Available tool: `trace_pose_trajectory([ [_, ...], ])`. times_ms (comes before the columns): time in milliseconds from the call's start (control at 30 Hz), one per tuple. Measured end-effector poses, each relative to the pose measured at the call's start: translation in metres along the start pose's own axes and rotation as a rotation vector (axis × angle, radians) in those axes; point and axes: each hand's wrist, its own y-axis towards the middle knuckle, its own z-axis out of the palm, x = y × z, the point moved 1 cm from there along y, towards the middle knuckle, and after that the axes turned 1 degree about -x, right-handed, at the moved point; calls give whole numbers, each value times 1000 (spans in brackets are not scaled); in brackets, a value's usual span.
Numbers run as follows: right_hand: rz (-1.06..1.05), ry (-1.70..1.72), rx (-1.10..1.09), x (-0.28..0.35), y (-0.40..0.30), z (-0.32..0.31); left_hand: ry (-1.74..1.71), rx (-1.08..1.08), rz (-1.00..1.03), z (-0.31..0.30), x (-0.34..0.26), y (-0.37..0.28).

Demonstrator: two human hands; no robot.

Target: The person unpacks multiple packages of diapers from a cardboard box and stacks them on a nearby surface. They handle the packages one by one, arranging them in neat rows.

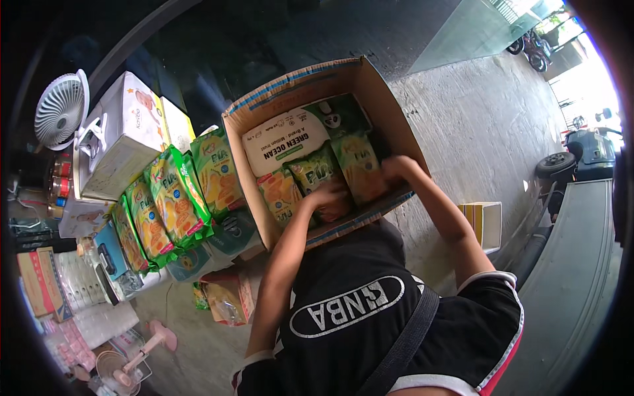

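Observation:
In front of me stands an open cardboard box (396, 111). A large white and green Green Ocean tissue pack (285, 136) lies at its far side. Green and yellow snack packs stand in a row nearer me: one at the left (280, 195), one in the middle (314, 171), one at the right (359, 163). My left hand (333, 195) is at the lower part of the middle pack; whether its fingers grip it is unclear. My right hand (396, 168) reaches inside the box's right wall, beside the right pack, its fingers blurred and partly hidden.
Several similar snack packs (178, 198) stand left of the box, by white cartons (124, 133) and a white fan (59, 111). A smaller carton (242, 297) and a pink fan (131, 369) are below. At the right are a yellow-and-white box (490, 225) and a metal surface (569, 277).

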Motion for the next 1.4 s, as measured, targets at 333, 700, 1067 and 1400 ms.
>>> trace_pose_trajectory([
  [333, -83, 206, -381, -28, 113, -22, 165, -129, -16, 13, 33, 9],
  [700, -49, 1052, -480, -65, 164, 37, -77, -247, -67, 7, 26, 6],
  [1067, -225, 978, -305, 2, 121, -1, -3, -93, -743, -19, 26, -25],
  [1400, -398, 1002, -472, -22, 164, 14, -29, -326, -850, -5, 25, -34],
])
